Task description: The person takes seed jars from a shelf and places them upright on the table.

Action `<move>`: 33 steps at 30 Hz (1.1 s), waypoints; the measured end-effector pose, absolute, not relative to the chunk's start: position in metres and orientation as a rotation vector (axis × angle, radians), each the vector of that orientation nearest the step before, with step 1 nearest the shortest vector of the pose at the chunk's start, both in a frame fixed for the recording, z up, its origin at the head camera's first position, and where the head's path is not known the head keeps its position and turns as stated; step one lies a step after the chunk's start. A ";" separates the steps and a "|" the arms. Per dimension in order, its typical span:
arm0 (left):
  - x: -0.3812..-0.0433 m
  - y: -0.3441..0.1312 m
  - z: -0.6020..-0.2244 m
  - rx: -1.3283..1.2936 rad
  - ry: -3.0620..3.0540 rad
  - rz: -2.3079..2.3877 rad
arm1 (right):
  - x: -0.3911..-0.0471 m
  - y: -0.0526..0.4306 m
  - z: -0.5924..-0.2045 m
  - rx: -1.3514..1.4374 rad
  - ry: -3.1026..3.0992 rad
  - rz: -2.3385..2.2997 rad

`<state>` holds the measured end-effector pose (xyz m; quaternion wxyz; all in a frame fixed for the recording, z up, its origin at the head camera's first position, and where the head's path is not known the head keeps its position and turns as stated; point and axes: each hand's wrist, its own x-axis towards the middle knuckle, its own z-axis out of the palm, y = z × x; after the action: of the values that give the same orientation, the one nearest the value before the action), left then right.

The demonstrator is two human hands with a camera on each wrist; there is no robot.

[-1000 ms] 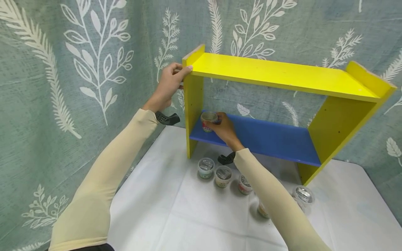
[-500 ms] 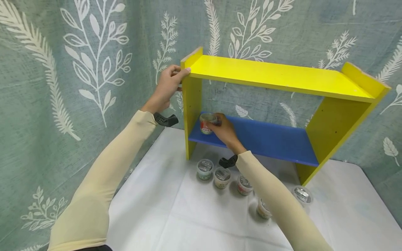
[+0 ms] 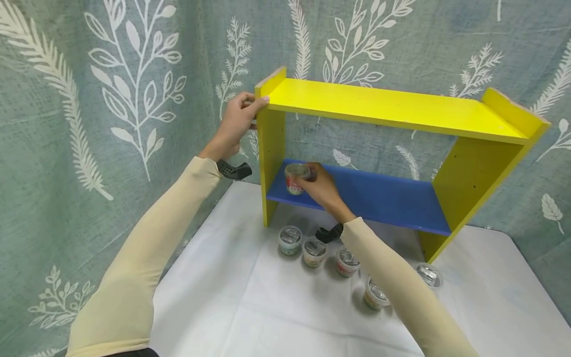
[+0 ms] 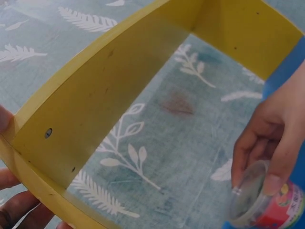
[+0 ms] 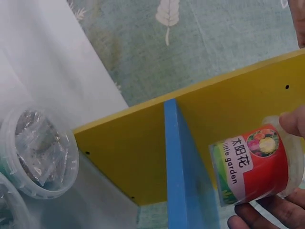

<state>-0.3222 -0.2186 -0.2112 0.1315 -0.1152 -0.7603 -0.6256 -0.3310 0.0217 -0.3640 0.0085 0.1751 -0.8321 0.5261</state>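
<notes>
My right hand (image 3: 324, 187) grips a clear plastic tub (image 5: 252, 164) with a red "little garden" label, thumb on one side and fingers on the other. The tub is at the left end of the blue shelf (image 3: 383, 198), beside the yellow side panel (image 5: 138, 148). In the right wrist view its base faces the shelf, but I cannot tell whether they touch. In the left wrist view its open-looking rim shows. My left hand (image 3: 237, 121) holds the upper left edge of the yellow shelf unit (image 3: 392, 105), thumb at the front and fingers behind.
Several similar tubs with silvery packets inside stand on the white cloth before the unit, among them a greenish one (image 3: 290, 241) and a red-labelled one (image 3: 347, 263). My right forearm (image 3: 397, 282) partly covers the row. A leaf-patterned curtain (image 3: 134, 59) hangs behind.
The right hand and its tub have shifted slightly toward the shelf's front and right. The left hand keeps its hold on the unit. The head view has shifted a little.
</notes>
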 end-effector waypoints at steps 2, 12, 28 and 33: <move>-0.322 -0.219 -0.211 -0.333 -2.202 -1.827 | -0.328 0.024 -0.364 0.561 -2.605 1.630; -0.324 -0.219 -0.210 -0.330 -2.191 -1.827 | -0.312 0.041 -0.361 0.606 -2.609 1.605; -0.325 -0.217 -0.212 -0.311 -2.198 -1.837 | -0.294 0.068 -0.361 0.626 -2.601 1.573; -0.324 -0.215 -0.210 -0.300 -2.197 -1.819 | -0.288 0.076 -0.359 0.626 -2.618 1.565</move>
<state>-0.3240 -0.2155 -0.2102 0.1360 -0.1037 -0.7589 -0.6284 -0.2882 0.0763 -0.3593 0.0137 0.2010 -0.8407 0.5026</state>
